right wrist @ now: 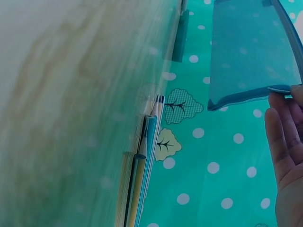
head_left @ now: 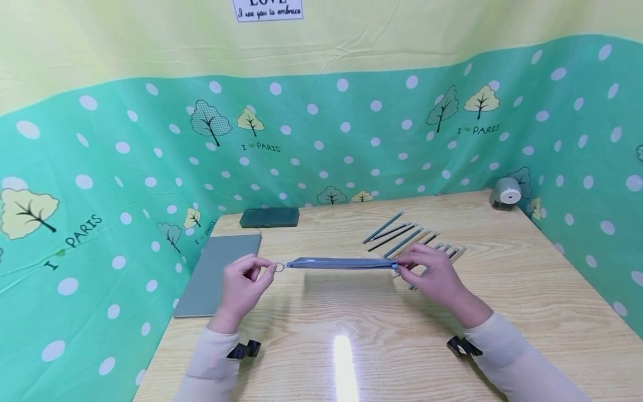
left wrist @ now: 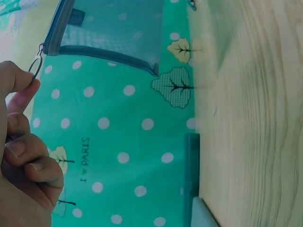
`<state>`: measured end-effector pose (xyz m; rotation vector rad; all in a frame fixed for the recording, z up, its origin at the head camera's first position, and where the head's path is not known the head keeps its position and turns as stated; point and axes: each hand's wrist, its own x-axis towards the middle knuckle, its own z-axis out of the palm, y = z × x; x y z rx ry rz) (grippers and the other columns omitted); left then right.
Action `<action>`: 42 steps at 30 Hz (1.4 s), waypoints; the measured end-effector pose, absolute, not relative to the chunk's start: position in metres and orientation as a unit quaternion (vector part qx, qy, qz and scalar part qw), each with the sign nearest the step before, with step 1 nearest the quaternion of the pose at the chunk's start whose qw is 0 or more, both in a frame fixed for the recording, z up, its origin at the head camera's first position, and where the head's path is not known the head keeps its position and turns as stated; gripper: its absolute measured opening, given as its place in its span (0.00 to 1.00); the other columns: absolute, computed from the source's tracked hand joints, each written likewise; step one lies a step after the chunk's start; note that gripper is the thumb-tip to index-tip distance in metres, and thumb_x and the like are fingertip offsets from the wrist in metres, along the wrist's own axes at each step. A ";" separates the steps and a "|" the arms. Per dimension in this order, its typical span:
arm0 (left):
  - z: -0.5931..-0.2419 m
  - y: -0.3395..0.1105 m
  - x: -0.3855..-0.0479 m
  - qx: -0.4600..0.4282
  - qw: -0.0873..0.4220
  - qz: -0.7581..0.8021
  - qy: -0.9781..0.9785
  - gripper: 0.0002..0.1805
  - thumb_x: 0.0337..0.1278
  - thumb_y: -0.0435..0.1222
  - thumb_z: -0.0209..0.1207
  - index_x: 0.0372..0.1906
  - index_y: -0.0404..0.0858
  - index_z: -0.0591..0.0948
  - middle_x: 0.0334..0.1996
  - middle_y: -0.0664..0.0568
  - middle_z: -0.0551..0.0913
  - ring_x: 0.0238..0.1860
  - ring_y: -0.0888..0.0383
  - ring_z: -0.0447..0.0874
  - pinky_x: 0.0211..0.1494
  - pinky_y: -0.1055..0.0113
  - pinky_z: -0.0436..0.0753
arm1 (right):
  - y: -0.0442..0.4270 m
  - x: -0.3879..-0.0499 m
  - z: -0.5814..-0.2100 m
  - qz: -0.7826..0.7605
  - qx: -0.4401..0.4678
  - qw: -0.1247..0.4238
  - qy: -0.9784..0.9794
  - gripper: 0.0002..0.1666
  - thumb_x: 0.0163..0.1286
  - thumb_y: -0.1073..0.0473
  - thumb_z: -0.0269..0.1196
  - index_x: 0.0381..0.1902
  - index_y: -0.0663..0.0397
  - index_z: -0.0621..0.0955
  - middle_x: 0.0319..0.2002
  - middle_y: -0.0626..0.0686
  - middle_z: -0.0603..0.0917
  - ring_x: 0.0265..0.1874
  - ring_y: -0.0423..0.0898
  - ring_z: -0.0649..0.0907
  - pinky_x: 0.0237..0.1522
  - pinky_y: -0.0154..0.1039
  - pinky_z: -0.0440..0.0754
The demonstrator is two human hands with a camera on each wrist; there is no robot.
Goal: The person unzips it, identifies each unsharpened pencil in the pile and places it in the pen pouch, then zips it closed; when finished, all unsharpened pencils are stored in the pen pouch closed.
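A translucent blue mesh zipper pouch (head_left: 341, 263) hangs above the table, stretched between both hands with its zipper edge upward. At its left end my left hand (head_left: 243, 287) pinches a thin metal ring (head_left: 279, 267) between thumb and forefinger; the other fingers curl inward in the left wrist view. My right hand (head_left: 434, 273) pinches the pouch's right corner near the zipper end. Seen from the right wrist, the pouch (right wrist: 251, 52) hangs flat and see-through, and thumb and fingers meet at its upper corner. Several pencils (head_left: 384, 227) lie on the table behind and below the right hand.
A dark green case (head_left: 269, 218) lies at the back left of the wooden table (head_left: 301, 357). Nearer on the left is a flat grey board (head_left: 216, 273). A pencil sharpener (head_left: 504, 194) stands in the back right corner. Green dotted cloth (head_left: 311, 128) surrounds the table.
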<state>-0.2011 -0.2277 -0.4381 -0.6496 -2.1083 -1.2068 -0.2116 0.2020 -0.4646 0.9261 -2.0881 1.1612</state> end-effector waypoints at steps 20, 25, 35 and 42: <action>-0.451 -0.256 -0.202 -0.265 0.195 -0.469 -0.820 0.10 0.60 0.26 0.71 0.34 0.47 0.89 0.18 0.56 0.67 0.20 0.60 0.64 0.26 0.68 0.66 | 0.193 -0.218 -0.456 0.357 0.365 0.197 -0.837 0.14 0.59 0.73 0.74 0.39 0.51 0.91 0.37 0.40 0.86 0.34 0.36 0.85 0.28 0.40 0.87; -0.440 -0.251 -0.193 -0.264 0.142 -0.472 -0.829 0.10 0.59 0.23 0.70 0.33 0.42 0.88 0.16 0.52 0.66 0.18 0.59 0.61 0.24 0.67 0.66 | 0.191 -0.216 -0.453 0.353 0.361 0.145 -0.851 0.12 0.62 0.69 0.73 0.39 0.47 0.91 0.37 0.41 0.86 0.34 0.39 0.86 0.28 0.42 0.87; -0.459 -0.264 -0.200 -0.286 0.043 -0.468 -0.835 0.08 0.61 0.26 0.71 0.34 0.44 0.88 0.16 0.56 0.65 0.17 0.64 0.59 0.22 0.67 0.66 | 0.191 -0.221 -0.460 0.309 0.375 0.076 -0.870 0.15 0.64 0.67 0.73 0.37 0.37 0.90 0.37 0.36 0.85 0.34 0.41 0.84 0.33 0.34 0.83; -0.461 -0.268 -0.200 -0.294 -0.075 -0.453 -0.838 0.04 0.63 0.32 0.71 0.33 0.44 0.90 0.15 0.59 0.64 0.18 0.69 0.59 0.22 0.71 0.66 | 0.187 -0.222 -0.463 0.243 0.396 0.076 -0.882 0.13 0.61 0.65 0.76 0.33 0.37 0.90 0.35 0.34 0.83 0.33 0.39 0.84 0.36 0.36 0.83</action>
